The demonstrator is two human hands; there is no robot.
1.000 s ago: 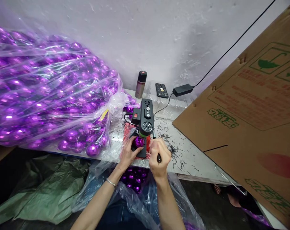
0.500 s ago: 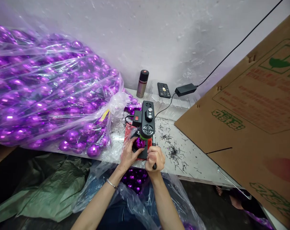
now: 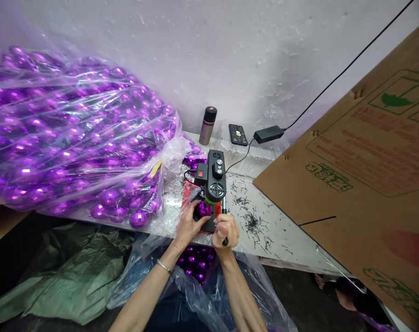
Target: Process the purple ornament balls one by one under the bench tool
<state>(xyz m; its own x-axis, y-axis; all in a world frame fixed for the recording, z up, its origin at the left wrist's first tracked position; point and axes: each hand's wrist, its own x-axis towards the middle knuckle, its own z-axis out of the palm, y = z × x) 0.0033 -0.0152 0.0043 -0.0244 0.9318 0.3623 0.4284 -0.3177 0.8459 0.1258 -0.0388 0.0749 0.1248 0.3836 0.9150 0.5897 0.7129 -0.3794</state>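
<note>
Left hand (image 3: 188,223) curled round a shiny purple faceted ball (image 3: 204,209), thumb and fingers on it, directly under the head of a black benchtop press with two round vents (image 3: 215,173). Right hand (image 3: 226,230) closed in a fist on the press's black-gripped metal lever (image 3: 224,241). Press stands on a red sheet (image 3: 187,188) on the pale worktop (image 3: 277,233).

Containers: far left, big clear plastic bag (image 3: 126,168), bunched at the neck, packed with similar purple balls. Near side, below worktop edge, clear plastic sheeting (image 3: 186,295) with more purple balls (image 3: 197,263) showing between the forearms. Right, large brown cardboard box (image 3: 355,198), tilted, contents hidden. Far side, slim metallic bottle with black cap (image 3: 207,127), upright; contents can't be told.
</note>
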